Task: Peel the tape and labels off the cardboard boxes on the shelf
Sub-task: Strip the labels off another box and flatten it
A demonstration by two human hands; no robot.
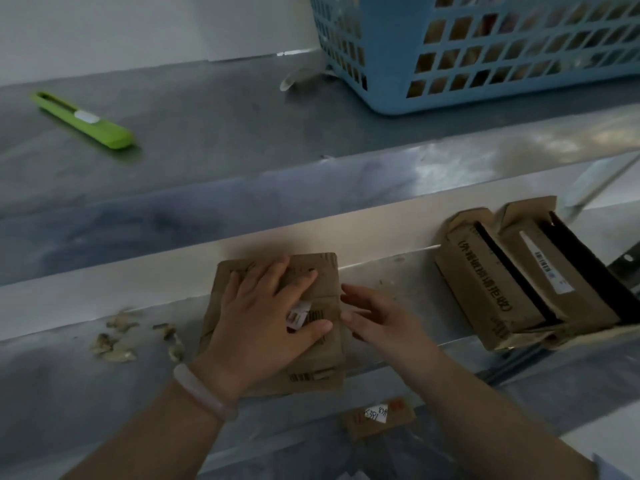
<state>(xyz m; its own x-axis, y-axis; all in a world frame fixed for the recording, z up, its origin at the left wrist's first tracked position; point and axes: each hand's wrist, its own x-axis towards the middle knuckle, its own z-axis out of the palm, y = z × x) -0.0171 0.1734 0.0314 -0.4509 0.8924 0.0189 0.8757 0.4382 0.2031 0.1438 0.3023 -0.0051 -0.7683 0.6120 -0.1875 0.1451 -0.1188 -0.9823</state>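
Note:
A flattened cardboard box [325, 271] lies on the lower metal shelf [62, 372]. My left hand [263, 320] presses flat on top of it, fingers spread. A partly lifted white label scrap [299, 315] sticks up between the thumb and the fingers of that hand. My right hand [377, 320] hovers at the box's right edge with relaxed, straight fingers, holding nothing. Two opened cardboard boxes [512, 282] lean together at the right of the same shelf; one bears a white barcode label [547, 268].
Several crumpled tape scraps [117, 341] lie left of the flat box. On the upper shelf sit a green utility knife [86, 121] and a blue plastic basket [485, 50]. A small cardboard piece with a handwritten label [379, 415] lies below the shelf.

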